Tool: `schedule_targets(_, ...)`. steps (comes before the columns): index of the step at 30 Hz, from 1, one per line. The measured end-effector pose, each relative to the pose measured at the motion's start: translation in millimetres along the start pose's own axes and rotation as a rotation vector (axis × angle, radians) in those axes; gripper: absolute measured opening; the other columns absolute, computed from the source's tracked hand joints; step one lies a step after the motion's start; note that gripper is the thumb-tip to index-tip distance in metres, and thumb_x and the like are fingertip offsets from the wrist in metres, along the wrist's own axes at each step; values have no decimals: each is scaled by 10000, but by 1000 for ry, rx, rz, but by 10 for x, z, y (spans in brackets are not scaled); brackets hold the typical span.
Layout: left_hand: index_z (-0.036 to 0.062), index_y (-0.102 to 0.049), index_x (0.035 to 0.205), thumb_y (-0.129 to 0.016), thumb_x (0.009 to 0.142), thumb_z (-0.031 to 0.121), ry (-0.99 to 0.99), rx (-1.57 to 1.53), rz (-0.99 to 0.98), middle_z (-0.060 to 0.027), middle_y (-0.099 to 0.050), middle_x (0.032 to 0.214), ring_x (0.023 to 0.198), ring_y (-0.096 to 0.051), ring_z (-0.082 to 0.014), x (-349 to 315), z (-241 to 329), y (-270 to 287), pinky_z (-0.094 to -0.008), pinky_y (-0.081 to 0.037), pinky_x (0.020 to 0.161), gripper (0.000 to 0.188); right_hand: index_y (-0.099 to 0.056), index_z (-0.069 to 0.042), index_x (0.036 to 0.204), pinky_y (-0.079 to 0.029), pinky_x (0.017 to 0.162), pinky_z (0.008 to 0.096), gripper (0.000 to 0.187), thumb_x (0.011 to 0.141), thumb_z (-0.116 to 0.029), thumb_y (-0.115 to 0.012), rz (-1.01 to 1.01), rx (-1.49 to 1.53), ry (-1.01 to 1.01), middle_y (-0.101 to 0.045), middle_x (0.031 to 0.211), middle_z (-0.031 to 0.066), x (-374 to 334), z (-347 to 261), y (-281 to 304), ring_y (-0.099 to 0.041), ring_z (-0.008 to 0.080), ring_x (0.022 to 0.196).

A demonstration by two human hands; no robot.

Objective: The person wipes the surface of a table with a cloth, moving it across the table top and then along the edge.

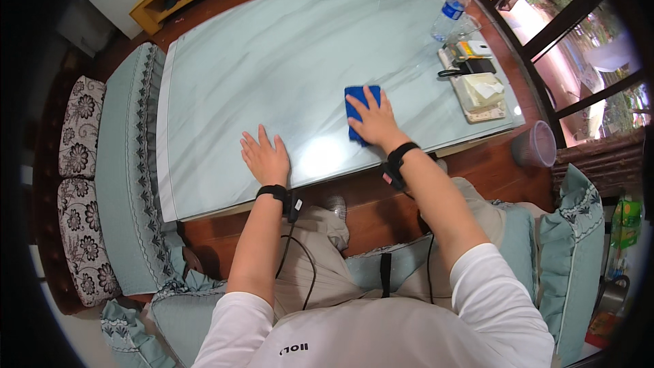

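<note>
A folded blue cloth [354, 135] lies on the pale marbled tabletop [272, 61], right of its middle. My right hand [377, 121] rests flat on the cloth with its fingers spread, covering part of it. To the left, near the table's front edge, my left hand [267, 159] lies palm down on the bare surface. Its fingers are stretched apart and hold nothing. Each wrist wears a black strap with a small device and a cable.
At the table's right end stand a water bottle [449, 15], a tissue box [482, 90] on a tray and several small items. A waste bin [535, 145] is on the floor beside that end. A teal-covered sofa [122, 163] lines the left side.
</note>
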State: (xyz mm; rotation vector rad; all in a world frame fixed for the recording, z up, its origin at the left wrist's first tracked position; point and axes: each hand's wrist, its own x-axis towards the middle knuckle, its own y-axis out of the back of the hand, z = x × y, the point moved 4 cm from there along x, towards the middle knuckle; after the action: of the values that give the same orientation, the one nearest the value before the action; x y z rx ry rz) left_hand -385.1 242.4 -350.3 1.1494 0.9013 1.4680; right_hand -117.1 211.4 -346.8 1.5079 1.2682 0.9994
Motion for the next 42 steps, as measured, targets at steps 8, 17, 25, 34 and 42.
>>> schedule_targets(8,99,-372,1379,-435,913,341,7,3,-3,-261,-232,1452,1353,-194,-394,54,69,19,-474,-117,1105,528,-317,-381,1394,-126,1096,548,586,851,-519,-489,-51,-59,-16,-147,1525,102,1015,123,-54,-81,479,1358)
schedule_targets(17,96,-350,1388,-413,921,342,-3,44,-24,-272,-235,1445,1355,-183,-402,57,59,-25,-484,-104,1098,531,-279,-435,1394,-139,1100,544,582,857,-592,-440,24,-147,-40,-125,1534,70,1817,210,-211,-86,473,1363)
schedule_targets(25,111,-359,1386,-421,916,350,26,25,1,-252,-242,1451,1357,-193,-381,48,35,-23,-460,-118,1101,531,-298,-428,1395,-84,1124,508,582,848,-558,-451,39,-106,-65,-131,1534,59,1922,168,-205,-46,424,1386)
schedule_targets(34,148,-413,1365,-452,892,357,25,63,105,-216,-284,1447,1344,-250,-349,38,69,-24,-443,-155,1107,518,-349,-373,1385,-152,1111,491,579,838,-508,-483,84,-61,78,-195,1514,102,1042,127,-154,-130,470,1353)
schedule_targets(42,176,-400,1375,-419,906,400,34,88,105,-220,-295,1442,1345,-254,-357,70,-12,-95,-453,-167,1097,520,-434,-323,1335,-191,1092,524,541,816,-413,-557,140,7,179,-271,1470,156,-268,-84,-28,-184,500,1315)
